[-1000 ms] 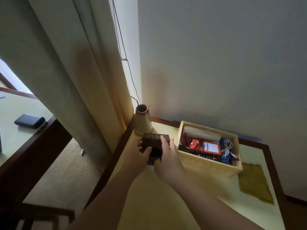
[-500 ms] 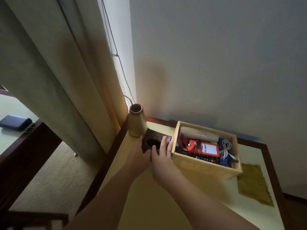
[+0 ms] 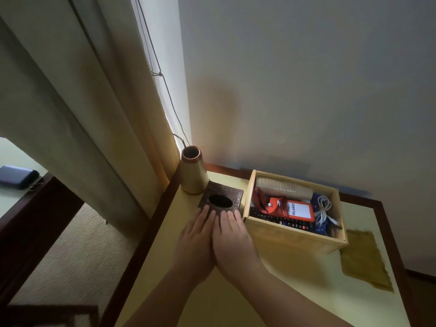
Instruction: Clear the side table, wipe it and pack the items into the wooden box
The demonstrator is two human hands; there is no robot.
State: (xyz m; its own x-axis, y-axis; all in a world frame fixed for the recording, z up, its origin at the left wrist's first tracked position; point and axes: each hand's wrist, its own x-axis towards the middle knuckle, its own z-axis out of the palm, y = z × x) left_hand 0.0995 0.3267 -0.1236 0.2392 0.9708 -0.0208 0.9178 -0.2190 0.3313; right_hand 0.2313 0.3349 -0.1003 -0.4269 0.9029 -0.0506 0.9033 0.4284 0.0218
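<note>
A dark brown tissue box (image 3: 224,193) with an oval hole on top stands on the yellow side table (image 3: 184,291), between the vase and the wooden box (image 3: 295,239). My left hand (image 3: 197,234) and my right hand (image 3: 232,233) lie side by side, their straight fingers resting on the tissue box's near edge. The wooden box holds a stack of paper cups (image 3: 280,188), an orange badge holder (image 3: 297,210), a black remote (image 3: 283,223) and a white cable (image 3: 324,208).
A tan cone-shaped vase (image 3: 192,175) stands in the table's far left corner by the curtain (image 3: 94,114). An olive cloth (image 3: 364,260) lies flat right of the wooden box. A dark power bank (image 3: 17,177) sits on another table at far left.
The tissue box was held up in both hands; now it stands on the table beside the wooden box, hole up, with both hands flattened against its near edge.
</note>
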